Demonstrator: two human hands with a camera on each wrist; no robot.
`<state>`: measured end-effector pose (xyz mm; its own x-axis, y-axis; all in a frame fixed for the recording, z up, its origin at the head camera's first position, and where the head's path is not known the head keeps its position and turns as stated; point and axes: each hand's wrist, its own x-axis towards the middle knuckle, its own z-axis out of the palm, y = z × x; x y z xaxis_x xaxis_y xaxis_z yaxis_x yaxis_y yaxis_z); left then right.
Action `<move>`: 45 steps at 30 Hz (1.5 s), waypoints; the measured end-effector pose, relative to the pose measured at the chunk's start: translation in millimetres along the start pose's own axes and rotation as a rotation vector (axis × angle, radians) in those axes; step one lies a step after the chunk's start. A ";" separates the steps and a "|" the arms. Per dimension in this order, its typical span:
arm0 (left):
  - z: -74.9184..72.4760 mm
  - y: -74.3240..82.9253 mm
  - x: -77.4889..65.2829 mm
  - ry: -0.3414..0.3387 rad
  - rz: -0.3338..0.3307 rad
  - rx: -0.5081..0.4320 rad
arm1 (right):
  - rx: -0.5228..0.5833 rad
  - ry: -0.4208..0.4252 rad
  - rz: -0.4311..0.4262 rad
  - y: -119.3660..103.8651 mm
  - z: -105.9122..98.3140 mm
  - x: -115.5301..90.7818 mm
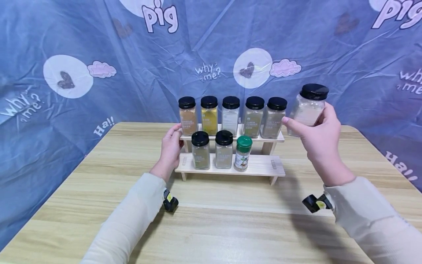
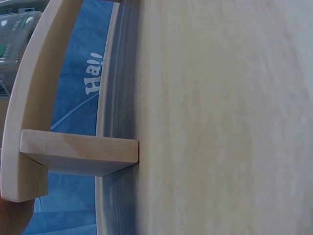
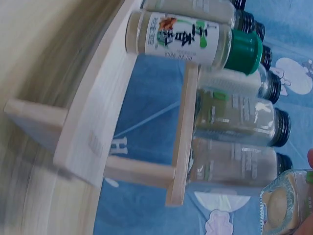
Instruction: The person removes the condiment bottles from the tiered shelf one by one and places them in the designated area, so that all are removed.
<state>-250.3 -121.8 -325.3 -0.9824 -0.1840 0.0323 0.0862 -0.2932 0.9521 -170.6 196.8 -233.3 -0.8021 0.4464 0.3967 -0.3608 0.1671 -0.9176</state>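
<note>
My right hand (image 1: 323, 139) grips a square glass spice jar (image 1: 308, 110) of pale powder with a black lid, raised beside the right end of the two-tier wooden spice rack (image 1: 263, 167). In the right wrist view the base of this jar (image 3: 279, 208) shows at the lower right. My left hand (image 1: 169, 146) holds the left end of the rack, its fingers at the upper shelf; part of that hand (image 2: 14, 215) appears below the shelf end in the left wrist view. Several black-lidded jars (image 1: 209, 119) line the upper shelf.
On the lower shelf stand two black-lidded jars (image 1: 224, 152) and a smaller green-capped bottle (image 1: 243, 154), left of the shelf's bare right end. The rack rests on a wooden table (image 1: 211, 227). A blue printed cloth (image 1: 148, 73) hangs behind the table.
</note>
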 end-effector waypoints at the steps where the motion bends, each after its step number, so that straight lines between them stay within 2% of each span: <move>1: -0.2 0.0 0.1 0.001 0.001 0.000 | -0.013 -0.001 0.001 0.7 -0.6 1.7; 12: -1.1 -0.4 1.2 0.003 0.006 0.012 | -0.160 0.007 0.035 15.6 -6.8 19.4; 19: -2.5 -1.2 3.3 0.005 0.016 0.030 | -0.234 -0.016 0.094 27.9 -10.5 25.8; 22: -2.8 -1.5 3.8 0.002 0.018 0.038 | -0.260 -0.024 0.107 35.9 -11.4 27.4; 28: -3.3 -3.0 4.8 -0.003 0.024 0.040 | -0.232 -0.039 0.127 51.5 -13.0 29.4; 34: -2.8 -3.7 4.7 0.000 0.021 0.043 | -0.327 -0.072 0.146 67.3 -16.5 29.9; 45: -2.3 -2.0 1.8 0.009 0.010 0.059 | -0.404 -0.137 0.199 87.3 -20.4 29.1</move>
<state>-251.8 -123.7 -327.8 -0.9799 -0.1955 0.0393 0.0858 -0.2357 0.9680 -215.7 242.4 -302.4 -0.9021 0.3888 0.1872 -0.0014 0.4313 -0.9022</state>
